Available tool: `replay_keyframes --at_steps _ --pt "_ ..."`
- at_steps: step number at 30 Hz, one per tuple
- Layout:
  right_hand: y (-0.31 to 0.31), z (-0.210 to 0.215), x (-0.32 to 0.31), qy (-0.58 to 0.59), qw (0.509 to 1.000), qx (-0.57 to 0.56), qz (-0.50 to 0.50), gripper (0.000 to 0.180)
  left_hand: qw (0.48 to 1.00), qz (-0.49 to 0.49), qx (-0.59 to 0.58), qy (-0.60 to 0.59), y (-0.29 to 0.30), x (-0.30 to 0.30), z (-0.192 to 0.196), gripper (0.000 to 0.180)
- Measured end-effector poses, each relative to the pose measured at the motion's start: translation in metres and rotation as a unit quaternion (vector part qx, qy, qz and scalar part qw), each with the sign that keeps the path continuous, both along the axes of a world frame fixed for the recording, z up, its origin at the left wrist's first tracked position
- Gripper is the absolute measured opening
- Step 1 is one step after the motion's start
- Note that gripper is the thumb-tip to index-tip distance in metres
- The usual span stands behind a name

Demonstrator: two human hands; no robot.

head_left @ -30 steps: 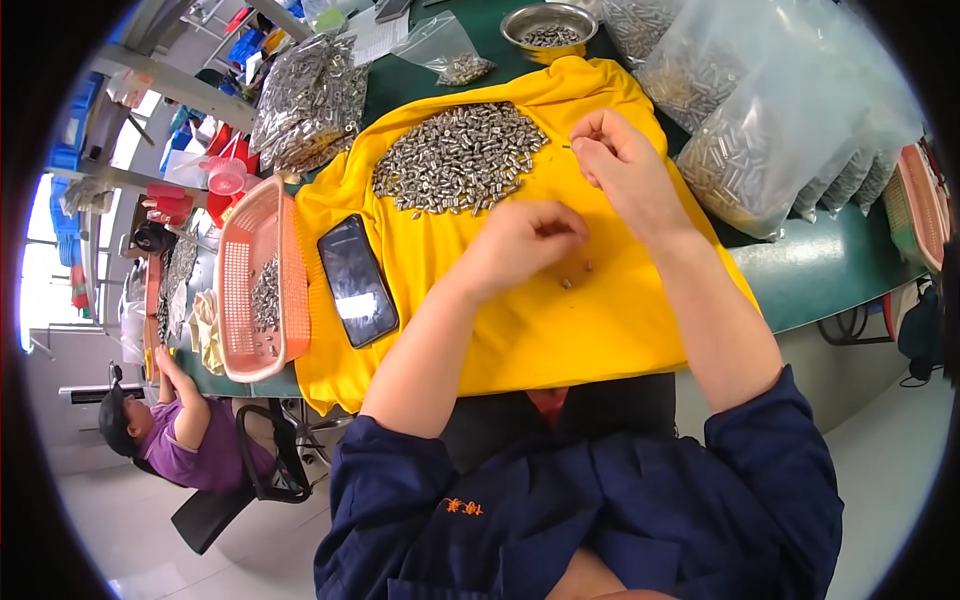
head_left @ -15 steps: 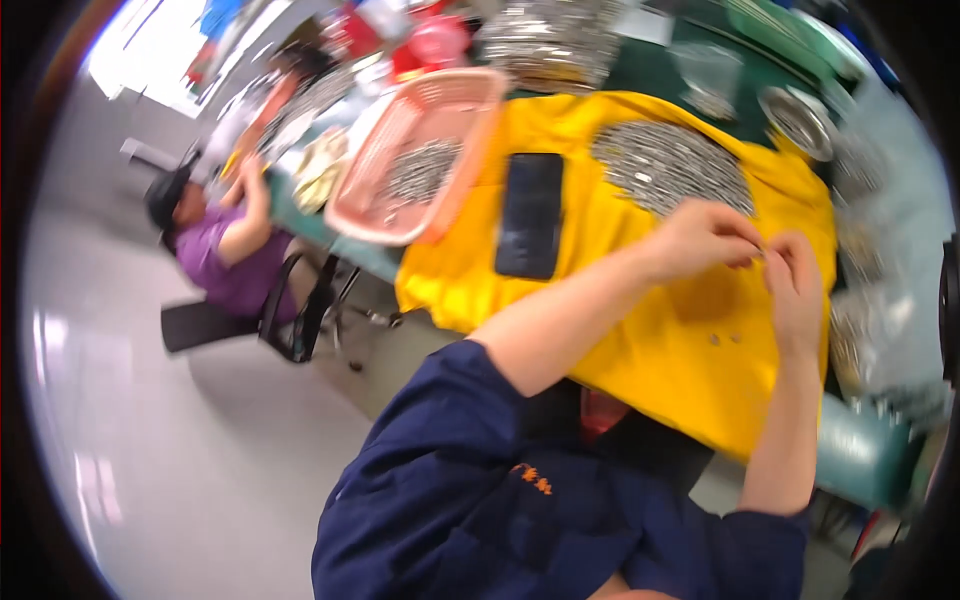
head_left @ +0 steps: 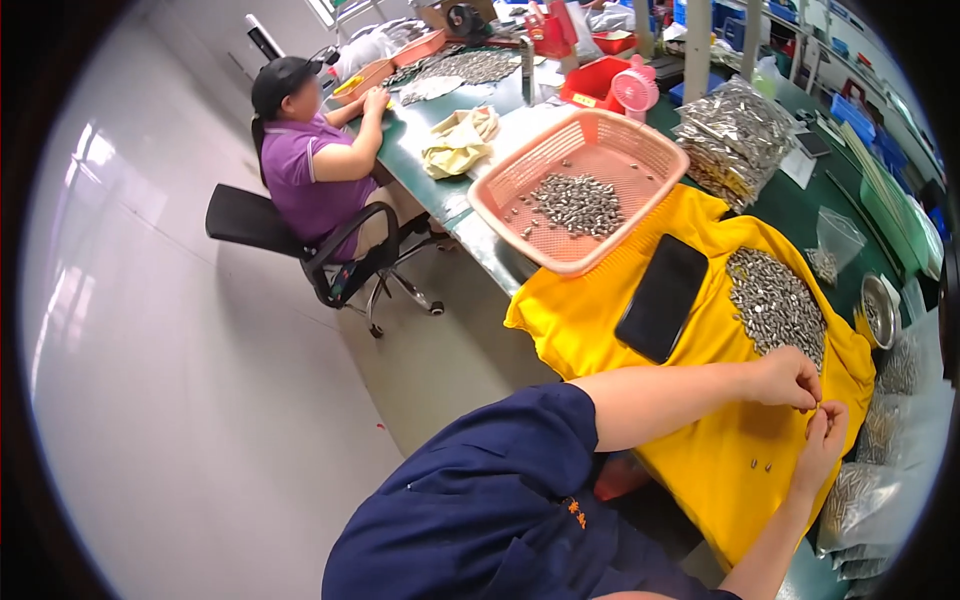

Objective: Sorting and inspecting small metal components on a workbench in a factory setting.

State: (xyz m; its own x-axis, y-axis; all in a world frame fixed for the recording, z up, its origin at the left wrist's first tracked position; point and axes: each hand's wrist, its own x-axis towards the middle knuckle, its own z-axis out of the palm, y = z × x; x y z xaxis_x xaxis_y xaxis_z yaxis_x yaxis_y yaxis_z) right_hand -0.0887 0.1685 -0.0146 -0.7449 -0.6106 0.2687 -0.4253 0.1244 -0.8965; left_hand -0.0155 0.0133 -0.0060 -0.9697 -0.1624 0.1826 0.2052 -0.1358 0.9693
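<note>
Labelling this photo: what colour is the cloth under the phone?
The cloth is yellow; head view.

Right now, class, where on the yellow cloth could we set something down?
The yellow cloth is bare between the left forearm and two loose metal pieces, and in a strip between phone and metal pile. It is crowded around the left hand and right hand, and by the plastic bags at right.
</note>
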Motion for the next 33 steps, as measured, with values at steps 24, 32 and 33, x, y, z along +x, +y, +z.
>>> replay_keyframes --at_steps 24,32,33 --pt "-0.004 0.003 0.01 0.022 0.999 -0.007 -0.029 0.005 0.998 -0.011 -0.059 -0.008 -0.006 0.002 0.006 0.01" --pt "-0.004 0.001 0.004 -0.071 0.997 -0.01 -0.01 0.01 0.996 -0.025 -0.082 -0.014 -0.012 -0.001 0.002 0.012" --pt "-0.003 0.001 0.004 -0.071 0.997 -0.011 -0.01 0.01 0.995 -0.023 -0.097 -0.009 -0.011 -0.001 0.002 0.013"
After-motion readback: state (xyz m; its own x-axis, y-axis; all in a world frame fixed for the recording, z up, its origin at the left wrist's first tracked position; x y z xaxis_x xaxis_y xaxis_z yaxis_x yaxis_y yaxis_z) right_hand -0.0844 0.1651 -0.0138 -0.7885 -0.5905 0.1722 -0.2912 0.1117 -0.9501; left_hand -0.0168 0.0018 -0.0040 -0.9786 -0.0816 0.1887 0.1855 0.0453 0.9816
